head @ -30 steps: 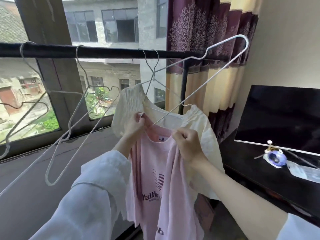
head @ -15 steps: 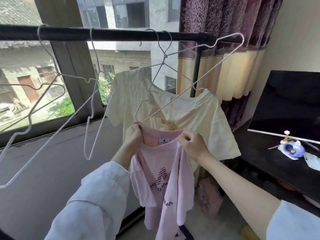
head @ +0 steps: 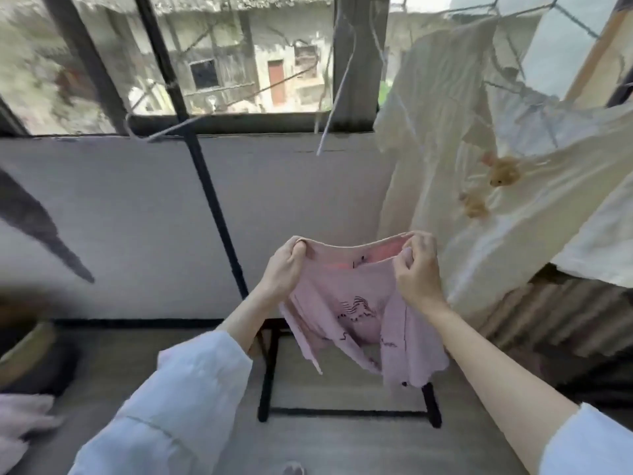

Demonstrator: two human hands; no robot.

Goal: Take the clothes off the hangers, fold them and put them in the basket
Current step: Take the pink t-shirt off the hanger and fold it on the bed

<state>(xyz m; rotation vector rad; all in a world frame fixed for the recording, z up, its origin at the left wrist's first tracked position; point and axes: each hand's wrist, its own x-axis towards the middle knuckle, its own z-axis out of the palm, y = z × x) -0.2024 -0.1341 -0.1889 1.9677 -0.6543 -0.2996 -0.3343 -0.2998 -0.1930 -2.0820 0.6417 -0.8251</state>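
Note:
A pink T-shirt (head: 356, 313) with a dark print hangs in the air between my hands, clear of any hanger. My left hand (head: 286, 265) pinches its collar edge on the left. My right hand (head: 416, 269) grips the collar on the right. Up at the right a cream T-shirt (head: 479, 186) with small yellow figures on it stays on a white wire hanger (head: 513, 60). Bare white wire hangers (head: 334, 94) dangle in front of the window. No basket can be made out.
The black rack's upright (head: 212, 200) and its floor frame (head: 346, 411) stand just beyond my hands. A white wall under the window (head: 137, 217) is behind them. A blurred pink cloth (head: 24, 423) lies at the lower left, and a dark striped surface (head: 548, 317) sits at the right.
The pink T-shirt has come off its hanger and dropped low between my hands. My view has swung down and to the left, so the cream T-shirt now sits at the upper right.

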